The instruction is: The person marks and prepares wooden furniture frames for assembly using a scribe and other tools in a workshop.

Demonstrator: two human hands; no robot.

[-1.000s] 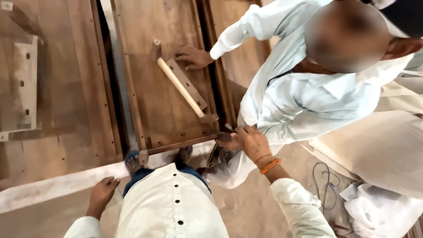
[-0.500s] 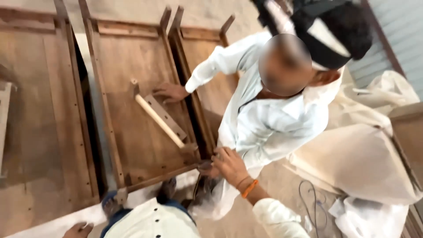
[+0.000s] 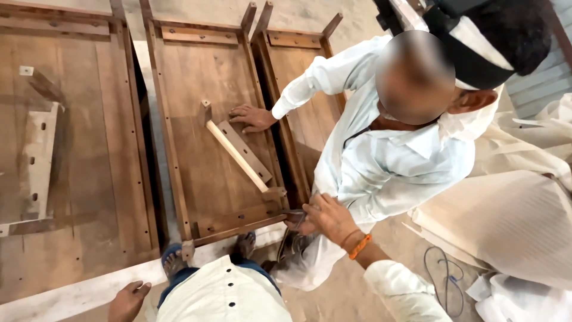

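Note:
My right hand (image 3: 326, 218), with an orange band at the wrist, curls its fingers at the near right corner of a shallow wooden frame (image 3: 179, 197) lying on the floor. What it grips there is hidden. My left hand (image 3: 127, 301) hangs low at the bottom left, fingers loosely apart and holding nothing. A co-worker in a white shirt (image 3: 393, 161) bends over the frame from the right, with one hand (image 3: 253, 117) pressed flat beside a pale wooden strip (image 3: 236, 156) that lies diagonally inside the frame.
A similar wooden panel (image 3: 89, 149) with a pale bracket piece (image 3: 37, 161) lies to the left, and a narrower frame (image 3: 304, 89) to the right. Cream cloth sheets (image 3: 512, 220) and a thin cable (image 3: 441, 274) lie at the right. My sandalled feet (image 3: 173, 259) stand at the frame's near edge.
The view has tilted up, showing more of the frames' far ends and the co-worker's head. My left hand sits lower in the picture. My right hand stays at the frame corner.

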